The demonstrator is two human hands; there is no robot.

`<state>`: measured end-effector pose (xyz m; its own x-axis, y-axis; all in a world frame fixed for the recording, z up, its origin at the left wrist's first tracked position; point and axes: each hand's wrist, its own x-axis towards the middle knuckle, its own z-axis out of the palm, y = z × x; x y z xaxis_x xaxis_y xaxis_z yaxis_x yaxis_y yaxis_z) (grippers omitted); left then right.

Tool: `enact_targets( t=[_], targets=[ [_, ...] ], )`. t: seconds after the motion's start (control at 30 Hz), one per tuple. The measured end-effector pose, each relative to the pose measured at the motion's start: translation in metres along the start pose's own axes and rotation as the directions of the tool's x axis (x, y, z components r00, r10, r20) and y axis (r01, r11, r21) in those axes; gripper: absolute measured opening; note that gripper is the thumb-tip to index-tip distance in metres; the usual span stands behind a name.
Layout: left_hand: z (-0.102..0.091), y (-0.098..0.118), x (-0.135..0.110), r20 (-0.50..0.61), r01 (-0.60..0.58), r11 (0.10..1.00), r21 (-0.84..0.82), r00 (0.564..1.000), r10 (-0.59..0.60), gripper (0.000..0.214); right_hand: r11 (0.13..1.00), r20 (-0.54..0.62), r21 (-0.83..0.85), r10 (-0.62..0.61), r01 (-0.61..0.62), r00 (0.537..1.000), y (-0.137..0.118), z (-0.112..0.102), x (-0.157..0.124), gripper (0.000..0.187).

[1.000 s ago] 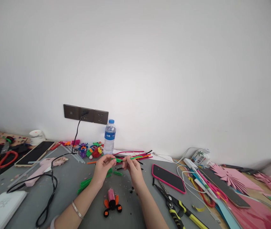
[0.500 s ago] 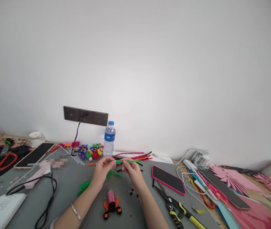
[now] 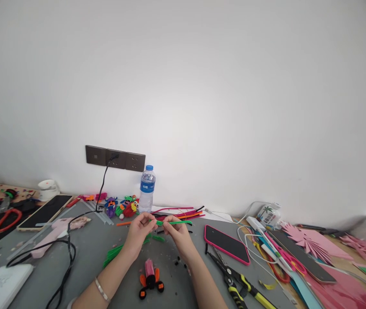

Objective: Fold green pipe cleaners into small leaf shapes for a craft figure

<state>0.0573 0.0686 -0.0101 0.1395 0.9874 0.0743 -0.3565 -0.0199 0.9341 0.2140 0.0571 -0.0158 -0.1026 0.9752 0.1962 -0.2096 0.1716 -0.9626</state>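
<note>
Both my hands are raised a little above the grey table (image 3: 105, 240) and pinch one green pipe cleaner (image 3: 174, 222) between them. My left hand (image 3: 140, 231) grips its left end with fingertips closed. My right hand (image 3: 178, 234) pinches it near the middle, and the free end sticks out to the right. Below my hands, a small pink, orange and black pipe-cleaner figure (image 3: 150, 279) lies on the table. A bundle of green pipe cleaners (image 3: 115, 251) lies under my left wrist.
A water bottle (image 3: 146, 189), small colourful figures (image 3: 121, 207) and loose pipe cleaners (image 3: 183, 212) sit by the wall. A pink-cased phone (image 3: 226, 243) and yellow-handled pliers (image 3: 243, 287) lie to the right. A black cable (image 3: 63, 266), a glue gun (image 3: 54, 234) and another phone (image 3: 44, 211) are on the left.
My hands have stayed on the green pipe cleaner and dropped slightly lower in view. The view has tipped up a little.
</note>
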Motion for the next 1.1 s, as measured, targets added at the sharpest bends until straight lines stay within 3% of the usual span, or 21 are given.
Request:
enact_targets(
  t=[0.33,0.53,0.8,0.87,0.97,1.1],
  targets=[
    [0.006,0.007,-0.004,0.018,0.048,0.998,-0.041,0.999,-0.047,0.030,1.000,0.042,0.008,-0.002,0.002,0.999,0.005,-0.004,0.000,0.025],
    [0.007,0.006,-0.005,0.084,0.088,0.984,-0.154,0.994,-0.076,0.031,0.983,0.152,0.131,0.105,-0.125,0.983,-0.002,0.000,-0.003,0.029],
    [0.004,0.002,-0.007,0.237,0.169,0.970,-0.177,0.963,-0.125,0.028,0.937,0.292,0.226,0.194,-0.264,0.937,-0.007,-0.003,-0.010,0.032],
    [0.003,0.002,-0.005,0.191,0.169,0.971,-0.169,0.972,-0.136,0.034,0.942,0.250,0.224,0.191,-0.248,0.949,-0.007,-0.005,-0.008,0.031],
    [0.000,0.001,-0.001,0.110,0.099,0.994,-0.048,0.990,-0.093,0.035,0.960,0.078,0.241,0.126,-0.141,0.989,-0.005,-0.010,-0.003,0.029],
    [-0.002,-0.002,0.002,0.154,0.035,0.994,0.101,0.987,-0.050,0.031,0.969,-0.088,0.243,0.052,-0.029,0.995,0.001,-0.017,0.004,0.028]
  ],
)
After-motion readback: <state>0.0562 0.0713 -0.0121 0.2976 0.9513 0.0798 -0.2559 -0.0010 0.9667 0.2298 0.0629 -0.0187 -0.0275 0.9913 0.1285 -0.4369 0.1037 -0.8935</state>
